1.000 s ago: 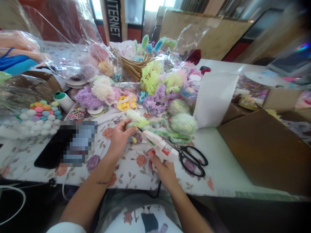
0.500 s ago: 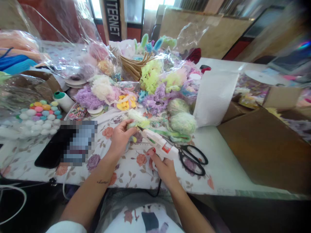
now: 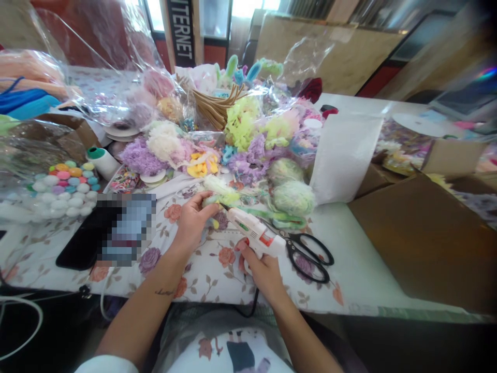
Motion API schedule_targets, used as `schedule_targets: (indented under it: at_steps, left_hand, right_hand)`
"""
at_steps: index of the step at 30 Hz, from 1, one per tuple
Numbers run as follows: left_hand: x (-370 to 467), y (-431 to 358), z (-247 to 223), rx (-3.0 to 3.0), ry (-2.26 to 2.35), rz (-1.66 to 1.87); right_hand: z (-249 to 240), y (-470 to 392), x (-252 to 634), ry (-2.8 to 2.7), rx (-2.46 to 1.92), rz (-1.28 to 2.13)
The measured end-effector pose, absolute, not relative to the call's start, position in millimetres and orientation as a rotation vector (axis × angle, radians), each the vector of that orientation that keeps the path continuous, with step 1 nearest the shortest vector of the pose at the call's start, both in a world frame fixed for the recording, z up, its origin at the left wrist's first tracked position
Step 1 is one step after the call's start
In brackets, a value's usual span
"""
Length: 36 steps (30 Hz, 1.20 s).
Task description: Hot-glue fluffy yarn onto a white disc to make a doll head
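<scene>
My right hand (image 3: 261, 264) is wrapped round the handle of a white glue gun (image 3: 252, 229). The gun's dark nozzle points up and left, at a small pale yellow-green fluffy piece (image 3: 223, 196). That piece is pinched between the thumb and fingers of my left hand (image 3: 196, 215). Black-handled scissors (image 3: 310, 255) lie just right of the gun, blades partly hidden behind it. A green fuzzy strip (image 3: 285, 220) and pale green yarn balls (image 3: 294, 197) are beyond the gun.
Purple yarn (image 3: 144, 156), yellow-green ruffled trim (image 3: 243, 122) and brown cords (image 3: 217, 106) are heaped at the back. A phone (image 3: 83, 241) and a bag of pompoms (image 3: 66, 199) are at left. A cardboard box (image 3: 423, 238) stands at right.
</scene>
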<state>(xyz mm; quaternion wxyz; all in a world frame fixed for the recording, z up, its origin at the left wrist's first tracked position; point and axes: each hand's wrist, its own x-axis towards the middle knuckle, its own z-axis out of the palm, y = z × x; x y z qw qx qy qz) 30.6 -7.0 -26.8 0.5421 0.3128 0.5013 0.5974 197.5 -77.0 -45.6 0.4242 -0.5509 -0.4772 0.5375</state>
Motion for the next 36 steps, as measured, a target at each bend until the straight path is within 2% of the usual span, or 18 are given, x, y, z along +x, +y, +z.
schedule_targets:
  at_steps: [36]
  left_hand:
    - [30, -7, -23, 0.723, 1.154, 1.445]
  right_hand:
    - [-37, -80, 195, -1.194, -1.419, 1.296]
